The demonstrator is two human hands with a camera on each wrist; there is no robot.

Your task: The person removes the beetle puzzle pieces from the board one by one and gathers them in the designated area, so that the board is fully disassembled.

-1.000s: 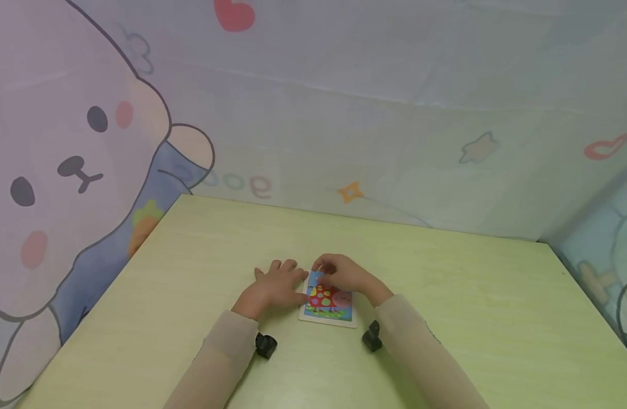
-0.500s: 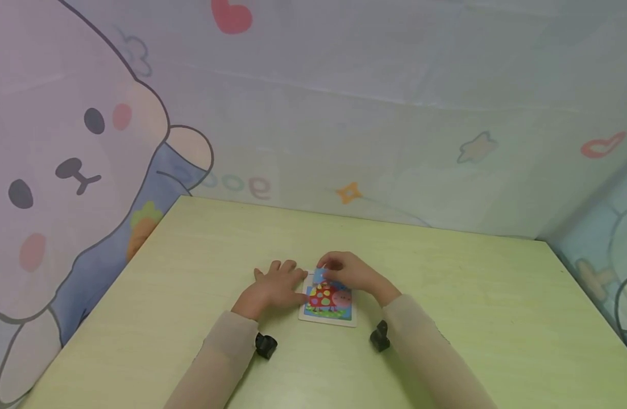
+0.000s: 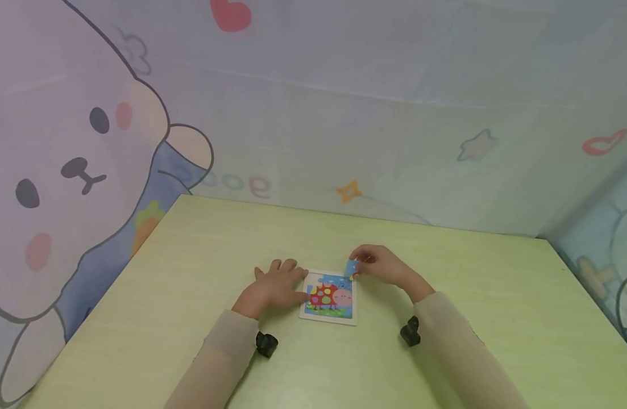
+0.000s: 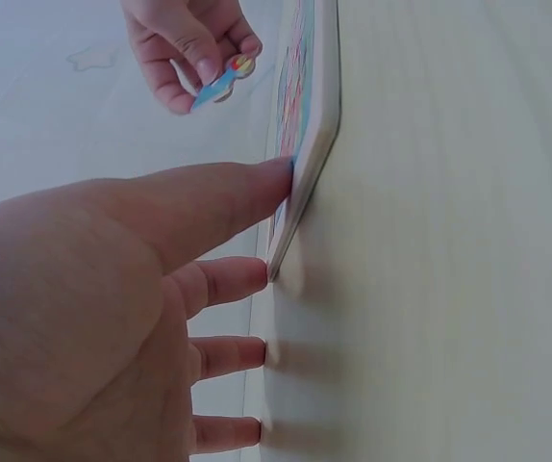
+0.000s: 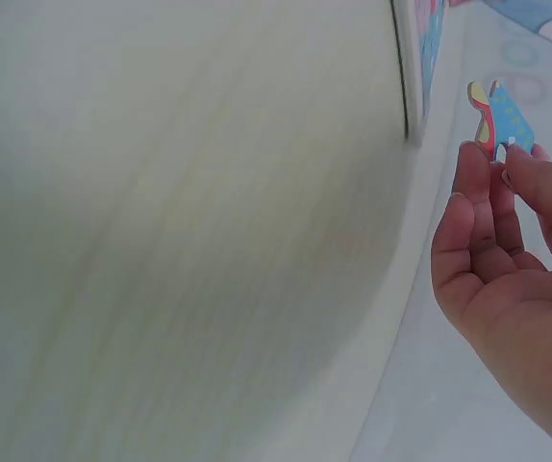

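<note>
A square jigsaw puzzle (image 3: 329, 311) with a red spotted ladybug picture lies in its pale frame on the table. Its upper left corner shows bare board, without a piece. My left hand (image 3: 276, 288) has its fingers spread on the table, and the thumb rests on the puzzle's left edge, as the left wrist view shows too. Between thumb and fingers, my right hand (image 3: 387, 268) pinches a blue puzzle piece (image 5: 512, 122) with a red and yellow edge. That piece (image 3: 351, 268) is held up at the puzzle's upper right corner, above the surface.
The pale yellow-green table (image 3: 472, 318) extends around the puzzle. Behind it hangs a cloth backdrop (image 3: 395, 113) with a cartoon bear. Black wrist devices (image 3: 410, 332) sit at both wrists, and a dark cable (image 3: 620, 307) runs at the far right.
My right hand has lifted the blue piece off the puzzle's upper left corner and carried it to the right. The left hand has stayed in place.
</note>
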